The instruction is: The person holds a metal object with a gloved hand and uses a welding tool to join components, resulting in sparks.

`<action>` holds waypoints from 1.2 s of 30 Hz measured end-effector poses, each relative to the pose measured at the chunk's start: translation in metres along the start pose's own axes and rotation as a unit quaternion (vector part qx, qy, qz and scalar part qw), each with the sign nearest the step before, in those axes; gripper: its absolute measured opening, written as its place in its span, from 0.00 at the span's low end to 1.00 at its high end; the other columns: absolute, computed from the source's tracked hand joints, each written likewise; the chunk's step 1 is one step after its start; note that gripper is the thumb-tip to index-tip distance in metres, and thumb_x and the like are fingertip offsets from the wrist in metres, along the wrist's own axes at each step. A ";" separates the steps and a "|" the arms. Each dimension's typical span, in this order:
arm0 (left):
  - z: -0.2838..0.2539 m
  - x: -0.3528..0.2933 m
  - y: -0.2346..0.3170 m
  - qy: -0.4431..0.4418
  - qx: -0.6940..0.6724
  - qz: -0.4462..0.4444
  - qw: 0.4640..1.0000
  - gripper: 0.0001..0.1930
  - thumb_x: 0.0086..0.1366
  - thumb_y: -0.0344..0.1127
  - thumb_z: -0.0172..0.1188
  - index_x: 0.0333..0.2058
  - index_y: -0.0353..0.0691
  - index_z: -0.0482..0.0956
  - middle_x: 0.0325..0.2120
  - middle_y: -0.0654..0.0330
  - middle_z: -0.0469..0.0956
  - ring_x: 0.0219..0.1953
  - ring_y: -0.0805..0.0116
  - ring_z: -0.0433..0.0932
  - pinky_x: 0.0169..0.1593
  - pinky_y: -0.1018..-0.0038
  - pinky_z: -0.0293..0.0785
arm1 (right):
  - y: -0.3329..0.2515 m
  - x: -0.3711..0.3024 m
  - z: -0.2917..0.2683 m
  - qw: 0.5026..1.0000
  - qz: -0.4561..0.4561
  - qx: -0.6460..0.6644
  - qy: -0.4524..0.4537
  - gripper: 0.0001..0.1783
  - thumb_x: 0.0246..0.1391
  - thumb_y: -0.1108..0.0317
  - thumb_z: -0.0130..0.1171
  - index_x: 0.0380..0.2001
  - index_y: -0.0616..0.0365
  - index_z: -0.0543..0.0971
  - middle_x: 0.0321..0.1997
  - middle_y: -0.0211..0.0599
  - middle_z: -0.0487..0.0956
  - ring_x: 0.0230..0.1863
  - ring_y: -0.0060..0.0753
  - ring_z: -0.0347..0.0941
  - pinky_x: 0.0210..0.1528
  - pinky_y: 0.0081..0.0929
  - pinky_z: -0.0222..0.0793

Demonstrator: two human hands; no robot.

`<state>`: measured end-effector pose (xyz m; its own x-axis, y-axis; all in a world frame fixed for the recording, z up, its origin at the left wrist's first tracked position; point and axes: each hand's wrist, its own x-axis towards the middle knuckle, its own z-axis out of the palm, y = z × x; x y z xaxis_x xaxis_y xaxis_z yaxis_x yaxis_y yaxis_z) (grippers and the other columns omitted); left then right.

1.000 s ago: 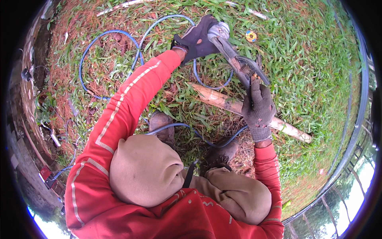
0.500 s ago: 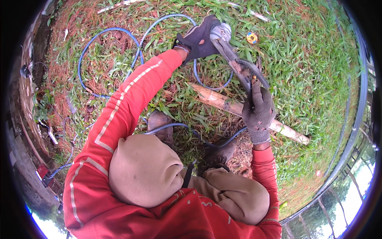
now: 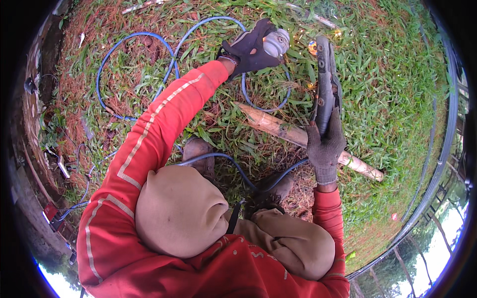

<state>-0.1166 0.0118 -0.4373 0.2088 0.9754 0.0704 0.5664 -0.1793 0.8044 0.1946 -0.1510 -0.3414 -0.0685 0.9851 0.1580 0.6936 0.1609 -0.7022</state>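
Left hand (image 3: 252, 48): holding grey fitting (image 3: 276, 44), above grass (image 3: 387, 89); right hand (image 3: 326, 146): gripping dark clamp (image 3: 324, 89) by near end, likely keeping fingers clear of sparks (image 3: 338, 33); blue cable (image 3: 223, 156) slack over boots (image 3: 197, 147).

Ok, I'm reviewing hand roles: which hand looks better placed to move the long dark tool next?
Probably the right hand: it grips the long dark tool. The left hand is at the grey rounded piece, apart from the tool.

Left hand (image 3: 252, 51) gloved and curled, left arm (image 3: 158, 116) outstretched, right hand (image 3: 326, 148) gloved and gripping, 2 bent knees (image 3: 178, 211)
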 end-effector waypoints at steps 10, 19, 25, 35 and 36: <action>-0.001 0.001 0.003 -0.021 -0.044 -0.002 0.999 0.61 0.53 0.51 0.86 0.78 0.38 0.57 0.67 0.46 0.77 0.67 0.49 0.81 0.70 0.56 0.80 | -0.008 0.011 -0.008 0.991 -0.033 -0.103 -0.074 0.47 0.56 0.67 0.75 0.78 0.64 0.72 0.51 0.60 0.84 0.46 0.67 0.85 0.50 0.53 0.83; 0.004 0.001 0.000 -0.007 -0.027 -0.011 1.000 0.63 0.52 0.52 0.86 0.78 0.38 0.56 0.69 0.46 0.74 0.69 0.49 0.78 0.72 0.57 0.78 | -0.013 0.013 -0.005 0.990 -0.017 -0.099 -0.094 0.45 0.57 0.65 0.75 0.77 0.63 0.73 0.52 0.60 0.85 0.46 0.65 0.87 0.48 0.50 0.85; 0.001 0.001 0.005 -0.006 -0.006 -0.023 1.000 0.62 0.51 0.53 0.87 0.76 0.36 0.59 0.70 0.45 0.76 0.67 0.43 0.81 0.70 0.55 0.80 | -0.011 0.012 -0.004 0.991 -0.022 -0.096 -0.093 0.45 0.58 0.65 0.75 0.77 0.62 0.73 0.53 0.60 0.85 0.47 0.65 0.87 0.49 0.50 0.85; 0.003 0.000 0.012 -0.005 -0.017 -0.033 0.999 0.62 0.52 0.52 0.87 0.77 0.36 0.59 0.70 0.45 0.76 0.68 0.44 0.80 0.71 0.55 0.79 | -0.010 0.013 -0.005 0.989 0.002 -0.103 -0.103 0.46 0.57 0.66 0.76 0.77 0.62 0.73 0.53 0.60 0.85 0.47 0.65 0.87 0.49 0.50 0.85; 0.005 -0.001 0.007 0.002 -0.020 -0.023 1.000 0.61 0.52 0.52 0.87 0.77 0.36 0.59 0.70 0.44 0.77 0.68 0.44 0.81 0.71 0.54 0.80 | -0.010 0.013 -0.005 0.989 0.001 -0.102 -0.103 0.46 0.57 0.66 0.76 0.77 0.62 0.73 0.53 0.60 0.85 0.47 0.65 0.87 0.49 0.50 0.85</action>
<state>-0.1092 0.0095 -0.4345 0.1793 0.9831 0.0356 0.5428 -0.1291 0.8299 0.1898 -0.1404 -0.3290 -0.1970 0.9804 -0.0037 0.8231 0.1633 -0.5440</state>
